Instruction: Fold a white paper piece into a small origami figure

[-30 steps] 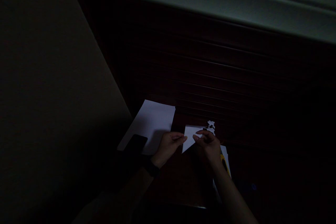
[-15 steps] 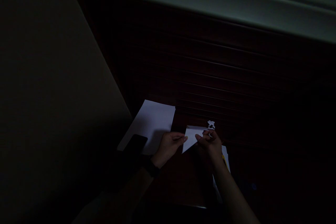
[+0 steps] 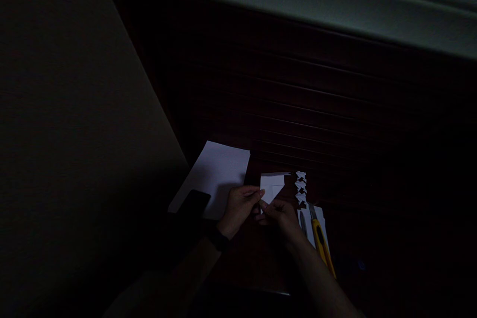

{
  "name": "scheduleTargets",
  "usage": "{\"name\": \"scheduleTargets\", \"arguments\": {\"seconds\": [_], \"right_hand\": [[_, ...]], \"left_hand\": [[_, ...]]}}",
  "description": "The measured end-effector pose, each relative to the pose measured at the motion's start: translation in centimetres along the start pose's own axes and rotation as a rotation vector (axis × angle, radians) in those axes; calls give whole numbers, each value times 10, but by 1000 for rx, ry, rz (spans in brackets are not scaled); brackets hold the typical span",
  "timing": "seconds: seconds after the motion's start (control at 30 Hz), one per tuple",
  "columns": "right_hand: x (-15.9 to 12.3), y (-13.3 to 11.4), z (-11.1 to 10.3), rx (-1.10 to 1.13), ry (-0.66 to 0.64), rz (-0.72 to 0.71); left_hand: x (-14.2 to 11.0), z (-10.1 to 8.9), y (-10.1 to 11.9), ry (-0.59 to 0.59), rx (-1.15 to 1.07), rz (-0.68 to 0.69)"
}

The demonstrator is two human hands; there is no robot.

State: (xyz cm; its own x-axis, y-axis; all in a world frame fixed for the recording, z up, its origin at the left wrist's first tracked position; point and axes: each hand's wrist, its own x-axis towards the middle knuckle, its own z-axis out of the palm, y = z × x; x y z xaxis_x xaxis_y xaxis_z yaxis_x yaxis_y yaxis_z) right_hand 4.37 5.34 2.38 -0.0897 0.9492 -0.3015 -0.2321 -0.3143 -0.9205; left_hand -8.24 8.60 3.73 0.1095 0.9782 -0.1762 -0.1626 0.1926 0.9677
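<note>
A small folded sheet of white paper (image 3: 273, 185) is held up between my two hands over the dark table. My left hand (image 3: 241, 204) pinches its left edge, thumb on top. At the paper's lower corner, my right hand (image 3: 278, 216) grips it with the thumb in front; the other fingers curl partly behind. The paper narrows towards the bottom and has a crease across its face. Just right of it stands a column of small folded white paper pieces (image 3: 300, 188).
A stack of white sheets (image 3: 219, 164) lies to the left, with a dark phone-like object (image 3: 196, 203) over its lower part. On the right, a yellow utility knife (image 3: 321, 241) rests on more white paper (image 3: 318, 212) beside a slim pen-like item (image 3: 303, 222). A wooden slatted panel rises behind.
My right hand has moved left and down, from the paper's right side to its lower corner. The right part of the paper is now folded over, and the knife and folded pieces are uncovered.
</note>
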Motion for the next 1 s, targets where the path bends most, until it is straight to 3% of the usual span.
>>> {"name": "scheduleTargets", "arguments": {"seconds": [0.4,0.6,1.0], "right_hand": [[1,-2,-7,82,-62,145],[3,5,-7,25,-41,113],[3,6,-8,-4,-80,29]], "left_hand": [[-4,0,7,5,10,4],[-2,-1,5,64,26,28],[-1,-3,1,36,-10,63]]}}
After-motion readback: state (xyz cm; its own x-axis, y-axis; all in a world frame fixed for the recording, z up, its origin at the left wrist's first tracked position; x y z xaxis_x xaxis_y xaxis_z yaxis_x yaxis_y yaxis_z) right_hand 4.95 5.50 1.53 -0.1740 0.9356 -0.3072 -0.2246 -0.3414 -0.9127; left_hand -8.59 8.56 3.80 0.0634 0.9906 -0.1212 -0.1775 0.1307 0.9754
